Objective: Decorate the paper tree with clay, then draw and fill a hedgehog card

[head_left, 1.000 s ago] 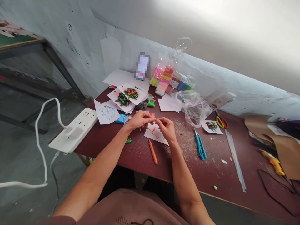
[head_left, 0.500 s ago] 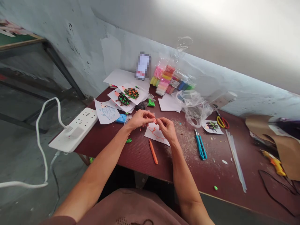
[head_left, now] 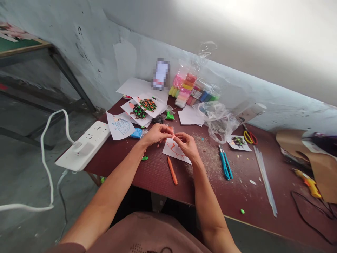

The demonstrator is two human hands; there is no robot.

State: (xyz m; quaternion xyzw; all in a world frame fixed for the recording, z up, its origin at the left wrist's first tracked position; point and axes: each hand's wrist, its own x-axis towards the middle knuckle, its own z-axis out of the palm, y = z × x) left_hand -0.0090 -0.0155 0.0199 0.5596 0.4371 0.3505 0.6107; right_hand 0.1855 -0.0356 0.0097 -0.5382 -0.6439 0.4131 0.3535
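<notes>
My left hand [head_left: 157, 135] and my right hand [head_left: 186, 144] meet over the middle of the table, both closed on a small pink piece of clay [head_left: 173, 136] between their fingertips. Beneath them lies a white card with an orange line drawing [head_left: 176, 151], partly covered by my right hand. An orange marker [head_left: 172, 171] rests just below the card. Left of the card, bits of green clay [head_left: 144, 158] sit near my left wrist.
Hedgehog pictures [head_left: 148, 104], a blue clay pack [head_left: 137, 133] and a power strip [head_left: 83, 146] are at the left. Bagged colored clay [head_left: 191, 92] stands behind. Teal cutters [head_left: 225, 163], scissors [head_left: 250, 137], glue sticks [head_left: 265, 182] and a glue gun [head_left: 310, 183] lie right.
The fingertips of my right hand have shifted slightly left, closer against my left fingertips, covering more of the pink piece.
</notes>
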